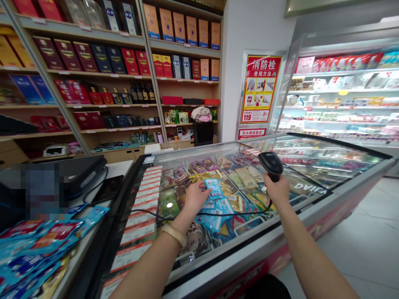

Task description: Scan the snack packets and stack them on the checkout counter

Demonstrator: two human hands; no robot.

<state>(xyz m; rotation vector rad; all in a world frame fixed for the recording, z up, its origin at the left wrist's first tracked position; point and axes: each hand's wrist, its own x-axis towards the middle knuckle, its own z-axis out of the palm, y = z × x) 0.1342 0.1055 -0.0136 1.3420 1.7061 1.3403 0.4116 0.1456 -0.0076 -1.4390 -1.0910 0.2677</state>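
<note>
Over the glass lid of a chest freezer [237,226], my left hand [197,196] pinches a light-blue snack packet [214,189] by its edge. More light-blue packets [215,216] lie on the glass just below it. My right hand [277,189] is wrapped round the handle of a black barcode scanner [270,162], its head raised above the lid. From the scanner a black cable [240,214] runs leftward across the glass, passing over the loose packets.
At the left, a counter holds a pile of blue and red packets [46,245], a phone [109,187] and a black machine [77,174]. White price labels [140,216] line the freezer's left side. Shelves of boxed bottles [93,56] stand behind; a lit display fridge [343,95] is at the right.
</note>
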